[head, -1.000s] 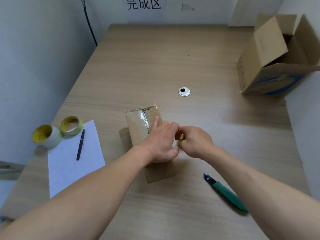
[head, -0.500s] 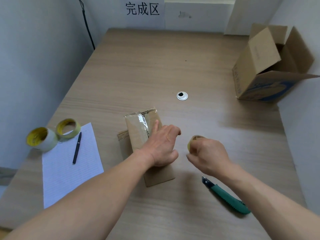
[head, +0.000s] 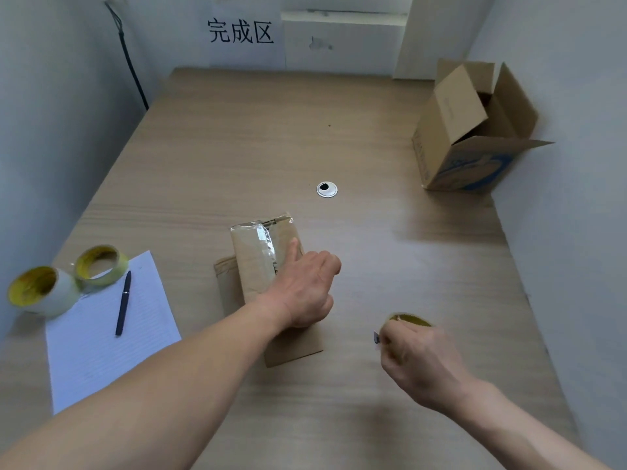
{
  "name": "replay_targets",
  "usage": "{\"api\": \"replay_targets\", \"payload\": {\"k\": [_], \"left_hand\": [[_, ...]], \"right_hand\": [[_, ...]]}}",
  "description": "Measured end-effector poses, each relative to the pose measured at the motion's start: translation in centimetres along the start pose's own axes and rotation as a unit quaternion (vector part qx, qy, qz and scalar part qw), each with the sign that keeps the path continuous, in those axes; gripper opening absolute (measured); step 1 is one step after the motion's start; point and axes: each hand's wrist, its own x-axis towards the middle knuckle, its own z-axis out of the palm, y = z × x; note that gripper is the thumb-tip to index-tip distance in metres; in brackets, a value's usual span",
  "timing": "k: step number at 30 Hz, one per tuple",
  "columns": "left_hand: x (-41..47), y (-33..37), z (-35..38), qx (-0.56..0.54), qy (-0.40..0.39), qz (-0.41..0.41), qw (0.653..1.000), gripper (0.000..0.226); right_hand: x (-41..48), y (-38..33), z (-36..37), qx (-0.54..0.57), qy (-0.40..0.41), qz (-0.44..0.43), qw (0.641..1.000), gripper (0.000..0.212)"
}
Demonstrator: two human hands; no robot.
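- The left hand [head: 305, 293] rests on the parcel [head: 254, 256]. One finger lies straight along the shiny taped seam, and the other fingers curl over the parcel's right edge. I judge this grip pins the parcel to the surface [head: 237, 147] so it cannot slide and the fresh tape stays down.
- The right hand [head: 417, 361] has its fingers wrapped around the tape roll [head: 410, 319]. Only the roll's yellow rim shows, just beyond the knuckles.
- The roll is held well apart from the left fingers, probably to draw tape out or to free it for a cut. No strand between roll and parcel can be made out.
- The knife [head: 376, 337] shows only its blade tip, just beside the right fingers on their inner side.
- A second ago the right fingers were touching the left fingers at the parcel's edge. Half a second ago they were just beside them, with the roll coming into view. Now they are drawn back towards the body.
- The knife's green handle, in plain view in both earlier frames, is now hidden under the right hand.
- The left fingers and the parcel keep their place.
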Motion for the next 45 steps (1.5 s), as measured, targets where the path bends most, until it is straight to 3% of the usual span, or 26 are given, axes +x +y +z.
{"api": "replay_targets", "payload": {"k": [4, 12, 15, 18, 21, 23, 26, 30, 34, 37, 40, 42, 45], "left_hand": [[-0.6, 0.7, -0.3, -0.021, 0.001, 0.013, 1.0, 0.036], [-2.4, 1.7, 0.1, -0.076, 0.02, 0.07, 0.994, 0.038], [-2.3, 1.4, 0.8, -0.141, 0.087, 0.071, 0.984, 0.041], [-2.6, 1.3, 0.2, -0.247, 0.189, 0.029, 0.95, 0.032], [-4.7, -0.1, -0.8, -0.239, 0.375, -0.08, 0.892, 0.034], [-6.5, -1.4, -0.4, -0.213, 0.425, -0.19, 0.859, 0.041], [-8.0, -1.6, 1.1, -0.296, 0.311, -0.295, 0.853, 0.054], [-7.6, -1.8, 2.2, -0.385, 0.245, -0.29, 0.841, 0.047], [-8.0, -3.2, 3.2, -0.479, 0.192, -0.257, 0.817, 0.059], [-9.0, -2.9, 3.7, -0.603, 0.222, -0.223, 0.733, 0.053], [-9.9, -1.2, 4.7, -0.658, 0.294, -0.245, 0.649, 0.052], [-9.7, 0.0, 5.5, -0.622, 0.326, -0.298, 0.647, 0.057], [-9.2, 0.4, 6.3, -0.524, 0.359, -0.357, 0.685, 0.059]], "right_hand": [[-2.4, 0.8, 0.5, -0.046, -0.073, 0.029, 0.996, 0.037], [-5.4, 1.8, 4.3, -0.125, -0.077, 0.058, 0.987, 0.048], [-6.0, 1.9, 4.6, -0.134, -0.092, 0.065, 0.985, 0.06], [-5.6, 1.1, 3.4, -0.147, -0.084, 0.086, 0.982, 0.072], [-4.1, -0.5, 1.7, -0.095, -0.013, 0.118, 0.988, 0.063], [-1.7, -2.3, 0.9, -0.006, 0.034, 0.135, 0.99, 0.059], [3.2, -6.1, 1.6, 0.151, 0.066, 0.148, 0.975, 0.063], [8.4, -10.1, 5.0, 0.314, 0.019, 0.176, 0.933, 0.064], [9.6, -10.3, 6.8, 0.372, 0.064, 0.222, 0.899, 0.047], [9.9, -10.1, 7.0, 0.381, 0.063, 0.232, 0.893, 0.044], [10.0, -10.2, 7.4, 0.378, 0.074, 0.231, 0.893, 0.044], [10.0, -10.1, 7.6, 0.381, 0.075, 0.229, 0.893, 0.045], [9.9, -10.0, 7.6, 0.382, 0.08, 0.229, 0.892, 0.045]]}}
